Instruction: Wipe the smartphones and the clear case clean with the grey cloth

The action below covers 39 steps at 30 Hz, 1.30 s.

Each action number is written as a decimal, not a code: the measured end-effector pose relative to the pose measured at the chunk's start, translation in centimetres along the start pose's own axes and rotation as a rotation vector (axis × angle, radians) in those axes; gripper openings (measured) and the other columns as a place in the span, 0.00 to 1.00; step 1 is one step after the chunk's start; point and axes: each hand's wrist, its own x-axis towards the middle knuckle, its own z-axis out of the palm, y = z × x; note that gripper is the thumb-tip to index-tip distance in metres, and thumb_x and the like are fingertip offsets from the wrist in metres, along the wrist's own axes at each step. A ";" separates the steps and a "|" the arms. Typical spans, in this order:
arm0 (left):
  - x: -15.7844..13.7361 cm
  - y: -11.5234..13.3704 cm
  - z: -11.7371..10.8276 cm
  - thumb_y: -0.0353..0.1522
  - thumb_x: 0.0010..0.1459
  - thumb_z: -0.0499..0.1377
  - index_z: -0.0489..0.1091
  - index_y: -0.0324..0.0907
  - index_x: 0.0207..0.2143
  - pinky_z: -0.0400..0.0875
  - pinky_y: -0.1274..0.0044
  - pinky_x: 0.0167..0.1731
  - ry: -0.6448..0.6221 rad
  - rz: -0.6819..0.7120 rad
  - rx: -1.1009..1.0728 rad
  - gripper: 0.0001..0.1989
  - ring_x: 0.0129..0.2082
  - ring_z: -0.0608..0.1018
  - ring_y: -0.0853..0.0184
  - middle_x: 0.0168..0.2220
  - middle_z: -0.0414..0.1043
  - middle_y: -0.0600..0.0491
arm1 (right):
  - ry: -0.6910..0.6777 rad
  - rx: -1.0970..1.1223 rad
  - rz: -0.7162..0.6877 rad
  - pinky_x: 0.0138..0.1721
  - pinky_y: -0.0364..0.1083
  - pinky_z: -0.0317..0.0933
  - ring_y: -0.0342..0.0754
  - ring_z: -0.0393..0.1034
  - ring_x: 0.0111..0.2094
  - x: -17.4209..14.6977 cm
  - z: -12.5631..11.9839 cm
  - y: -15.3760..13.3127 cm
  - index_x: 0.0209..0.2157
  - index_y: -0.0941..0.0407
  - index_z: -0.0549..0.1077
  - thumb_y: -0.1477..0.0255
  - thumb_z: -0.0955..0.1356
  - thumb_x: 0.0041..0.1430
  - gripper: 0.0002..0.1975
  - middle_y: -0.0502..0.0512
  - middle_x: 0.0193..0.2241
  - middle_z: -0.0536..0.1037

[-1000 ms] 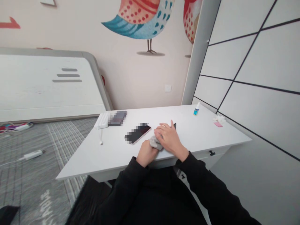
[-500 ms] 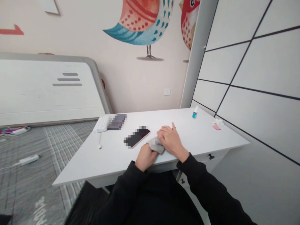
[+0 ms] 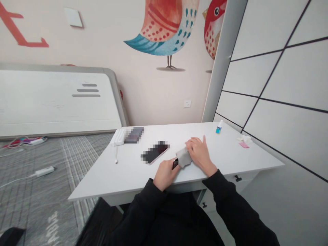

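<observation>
In front of me, near the desk's front edge, my left hand (image 3: 166,175) is closed around a small dark glossy object (image 3: 175,163) with a light rim; its kind is hard to make out. Against it lies a grey cloth (image 3: 183,157), crumpled between both hands. My right hand (image 3: 201,153) grips the cloth's far side with bent fingers, the index finger raised. Part of the dark object is hidden by the cloth and fingers. A smartphone (image 3: 162,150), partly pixelated, lies flat on the desk just left of the hands.
On the white desk (image 3: 107,184) stand a small blue-labelled bottle (image 3: 219,127) and, farther right, crumpled white tissue (image 3: 245,138) with a pink slip (image 3: 244,145). A white power strip (image 3: 119,137), a pixelated dark item (image 3: 134,135) and a cable plug (image 3: 116,161) lie left.
The dark glossy object now shows at my left hand, where the cloth covered it before. Both hands and the cloth sit slightly farther right in view, as the whole scene has shifted too.
</observation>
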 end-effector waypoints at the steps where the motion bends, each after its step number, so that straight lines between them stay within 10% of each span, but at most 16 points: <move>1: 0.0 0.1 0.0 0.36 0.66 0.57 0.78 0.42 0.35 0.68 0.75 0.36 0.009 0.000 -0.002 0.11 0.34 0.81 0.60 0.33 0.82 0.50 | 0.018 -0.010 0.034 0.66 0.81 0.34 0.65 0.68 0.59 0.1 -0.3 0.8 0.43 0.57 0.81 0.68 0.55 0.75 0.24 0.64 0.46 0.84; 9: 0.3 -0.1 0.2 0.25 0.59 0.55 0.78 0.40 0.41 0.70 0.72 0.44 0.003 0.014 0.005 0.13 0.43 0.82 0.57 0.44 0.82 0.44 | -0.076 0.037 -0.165 0.74 0.65 0.30 0.52 0.66 0.63 -1.9 1.3 -4.4 0.50 0.49 0.80 0.64 0.60 0.74 0.17 0.51 0.51 0.83; 16: -0.2 0.3 -0.1 0.36 0.68 0.56 0.78 0.43 0.37 0.70 0.73 0.39 0.015 0.013 -0.016 0.11 0.36 0.81 0.60 0.34 0.81 0.50 | 0.021 -0.008 0.048 0.65 0.82 0.31 0.66 0.64 0.63 -0.4 -0.5 1.1 0.45 0.57 0.81 0.70 0.54 0.75 0.25 0.64 0.48 0.83; 23: 0.2 -0.9 1.1 0.40 0.68 0.61 0.73 0.40 0.51 0.75 0.61 0.52 0.040 0.001 -0.006 0.16 0.50 0.79 0.60 0.52 0.75 0.47 | -0.098 0.068 -0.206 0.74 0.64 0.29 0.53 0.66 0.63 -1.9 1.8 -6.1 0.51 0.49 0.79 0.59 0.61 0.75 0.18 0.52 0.53 0.82; 30: -0.3 0.0 0.0 0.36 0.69 0.58 0.77 0.41 0.40 0.74 0.71 0.43 -0.001 0.032 -0.041 0.10 0.37 0.81 0.63 0.34 0.79 0.53 | 0.016 -0.005 0.058 0.66 0.79 0.34 0.64 0.67 0.60 -0.3 -0.5 1.9 0.44 0.57 0.81 0.69 0.54 0.74 0.24 0.64 0.48 0.83; 39: 0.6 -0.6 0.8 0.42 0.69 0.60 0.73 0.40 0.53 0.79 0.65 0.47 0.099 0.012 -0.018 0.17 0.46 0.79 0.62 0.53 0.74 0.46 | -0.070 0.109 -0.208 0.75 0.62 0.29 0.52 0.68 0.61 -2.2 2.2 -7.7 0.49 0.50 0.79 0.66 0.61 0.73 0.16 0.53 0.51 0.83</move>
